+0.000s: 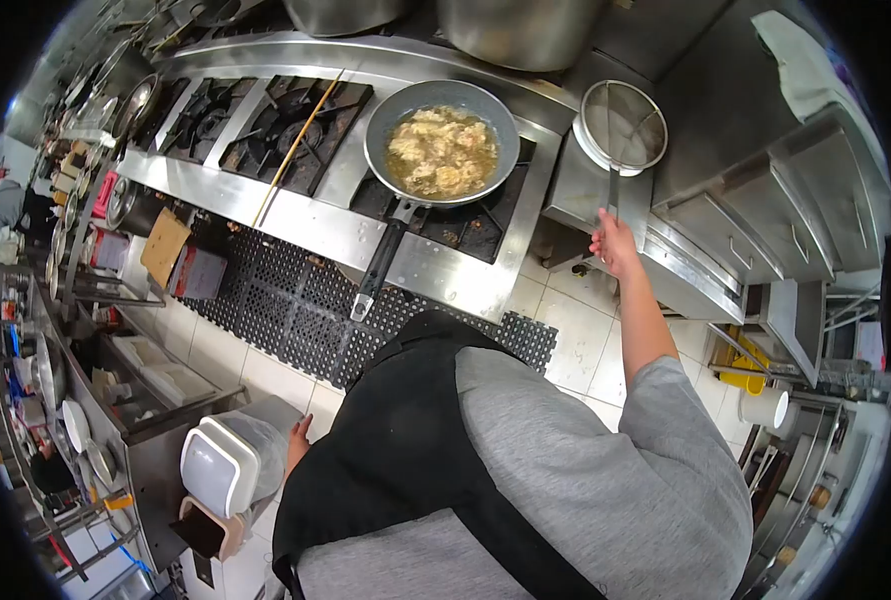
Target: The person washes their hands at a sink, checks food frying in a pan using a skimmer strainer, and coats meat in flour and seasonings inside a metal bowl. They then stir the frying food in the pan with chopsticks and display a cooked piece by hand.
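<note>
My right hand [615,245] reaches forward to the right and is closed around the handle of a round mesh strainer [648,112]. The strainer rests over a white round container [589,150] on the steel surface beside the stove. Down at my left side hangs my left hand [299,438], partly hidden by my apron, with its visible fingers apart and nothing in them. In front of me a grey frying pan [381,112] sits on a burner, its black handle pointing towards me. Pale battered pieces [441,145] lie in bubbling oil inside it.
A long thin wooden stick [298,140] lies across the burner to the left. Large metal pots [515,30] stand behind the pan. Black rubber matting [265,300] covers the floor. White lidded bins [220,465] are near my left hand; steel drawers [755,230] stand at right.
</note>
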A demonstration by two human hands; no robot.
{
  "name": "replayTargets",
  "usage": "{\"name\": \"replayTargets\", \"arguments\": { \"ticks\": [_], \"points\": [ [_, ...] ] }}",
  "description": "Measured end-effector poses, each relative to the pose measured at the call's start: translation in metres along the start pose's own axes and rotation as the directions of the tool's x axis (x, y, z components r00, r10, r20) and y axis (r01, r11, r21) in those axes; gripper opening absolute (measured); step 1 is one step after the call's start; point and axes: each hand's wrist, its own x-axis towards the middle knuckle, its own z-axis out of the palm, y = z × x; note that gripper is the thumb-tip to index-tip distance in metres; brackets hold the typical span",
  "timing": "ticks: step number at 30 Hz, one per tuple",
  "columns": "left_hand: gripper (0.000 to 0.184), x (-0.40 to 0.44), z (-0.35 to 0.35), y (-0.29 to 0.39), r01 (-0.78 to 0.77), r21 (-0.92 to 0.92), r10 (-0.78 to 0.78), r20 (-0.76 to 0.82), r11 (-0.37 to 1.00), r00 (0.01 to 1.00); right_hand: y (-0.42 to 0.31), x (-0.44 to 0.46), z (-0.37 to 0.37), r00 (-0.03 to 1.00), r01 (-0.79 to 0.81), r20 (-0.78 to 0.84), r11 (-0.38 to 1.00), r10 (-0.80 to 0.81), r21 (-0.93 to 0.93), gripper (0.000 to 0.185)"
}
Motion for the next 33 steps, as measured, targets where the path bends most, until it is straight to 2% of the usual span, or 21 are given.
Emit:
{"name": "replayTargets", "arguments": {
  "ticks": [1, 3, 5, 7, 9, 10, 11, 13, 15, 17, 18, 19, 21, 23, 25, 26, 27, 29, 31, 32, 33],
  "points": [
    [0.068, -0.004, 0.002, -0.003, 0.015, -0.008, -0.015, 0.001, 1.000, 1.000, -0.004, -0.008, 0.000, 1.000, -0.005, 0.009, 1.000, 0.005, -0.013, 0.046],
    [0.071, -0.008, 0.009, -0.013, 0.012, -0.047, -0.012, -0.008, 0.999, 1.000, -0.018, -0.023, 0.002, 0.985, -0.025, -0.170, 0.966, -0.020, -0.257, 0.064],
    [0.072, -0.013, 0.019, -0.038, 0.047, -0.085, -0.047, -0.005, 0.995, 0.999, 0.007, 0.017, -0.032, 0.864, 0.151, -0.283, 0.751, -0.416, -0.643, 0.068],
    [0.072, -0.016, 0.030, -0.065, 0.079, -0.130, -0.080, -0.008, 0.988, 0.997, -0.018, -0.012, -0.023, 0.585, 0.161, -0.306, 0.477, -0.752, -0.864, 0.066],
    [0.071, -0.026, 0.040, -0.092, 0.184, -0.212, -0.177, 0.056, 0.960, 0.983, -0.056, -0.042, 0.011, 0.401, 0.288, -0.197, 0.327, -0.895, -0.900, 0.056],
    [0.070, -0.028, 0.049, -0.112, 0.135, -0.117, -0.132, 0.033, 0.984, 0.991, -0.072, -0.053, 0.034, 0.401, 0.321, -0.166, 0.308, -0.901, -0.895, 0.056],
    [0.070, -0.028, 0.052, -0.121, 0.155, -0.146, -0.156, 0.004, 0.977, 0.988, -0.089, -0.061, 0.063, 0.418, 0.420, -0.112, 0.301, -0.902, -0.856, 0.049],
    [0.070, -0.034, 0.049, -0.146, 0.248, -0.094, -0.242, 0.076, 0.964, 0.967, -0.115, -0.081, 0.126, 0.421, 0.572, -0.010, 0.274, -0.907, -0.773, 0.042],
    [0.070, -0.023, 0.037, -0.168, 0.347, -0.100, -0.335, 0.121, 0.932, 0.934, -0.134, -0.105, 0.194, 0.497, 0.668, 0.196, 0.229, -0.845, -0.708, 0.032],
    [0.069, -0.024, -0.005, -0.160, 0.329, -0.170, -0.324, 0.057, 0.929, 0.944, -0.151, -0.139, 0.262, 0.439, 0.779, 0.331, 0.171, -0.835, -0.603, 0.025],
    [0.067, -0.018, -0.017, -0.170, 0.326, -0.150, -0.323, 0.041, 0.933, 0.945, -0.159, -0.162, 0.297, 0.362, 0.828, 0.384, 0.104, -0.850, -0.552, 0.023],
    [0.055, -0.010, -0.024, -0.188, 0.301, -0.169, -0.306, -0.005, 0.938, 0.952, -0.165, -0.179, 0.329, 0.327, 0.854, 0.397, 0.087, -0.858, -0.514, 0.023],
    [0.040, -0.002, -0.055, -0.208, 0.286, -0.174, -0.293, -0.018, 0.942, 0.956, -0.172, -0.212, 0.383, 0.374, 0.892, 0.526, 0.141, -0.764, -0.430, 0.021],
    [0.034, 0.003, -0.088, -0.222, 0.368, -0.250, -0.382, -0.009, 0.896, 0.924, -0.174, -0.245, 0.442, 0.297, 0.936, 0.565, 0.117, -0.769, -0.333, 0.018],
    [0.028, -0.001, -0.113, -0.241, 0.451, -0.321, -0.471, 0.018, 0.833, 0.882, -0.171, -0.268, 0.489, 0.442, 0.897, 0.671, 0.296, -0.595, -0.328, 0.018],
    [0.028, -0.004, -0.122, -0.251, 0.441, -0.308, -0.475, -0.042, 0.843, 0.879, -0.164, -0.265, 0.512, 0.401, 0.915, 0.725, 0.286, -0.559, -0.286, 0.020],
    [0.028, -0.006, -0.129, -0.262, 0.433, -0.289, -0.477, -0.097, 0.854, 0.874, -0.162, -0.280, 0.536, 0.468, 0.877, 0.754, 0.349, -0.462, -0.331, 0.021],
    [0.032, -0.012, -0.134, -0.290, 0.451, -0.323, -0.513, -0.137, 0.832, 0.848, -0.144, -0.271, 0.578, 0.446, 0.865, 0.838, 0.391, -0.313, -0.314, 0.023],
    [0.037, -0.015, -0.138, -0.311, 0.549, -0.308, -0.599, -0.094, 0.777, 0.795, -0.127, -0.274, 0.619, 0.478, 0.857, 0.867, 0.293, -0.145, -0.424, 0.024],
    [0.043, -0.013, -0.136, -0.323, 0.582, -0.312, -0.624, -0.050, 0.751, 0.780, -0.114, -0.259, 0.636, 0.355, 0.925, 0.928, 0.188, -0.111, -0.331, 0.027],
    [0.043, -0.008, -0.133, -0.337, 0.590, -0.333, -0.639, -0.052, 0.736, 0.768, -0.107, -0.253, 0.656, 0.382, 0.919, 0.924, 0.118, -0.023, -0.377, 0.030]
  ]
}}
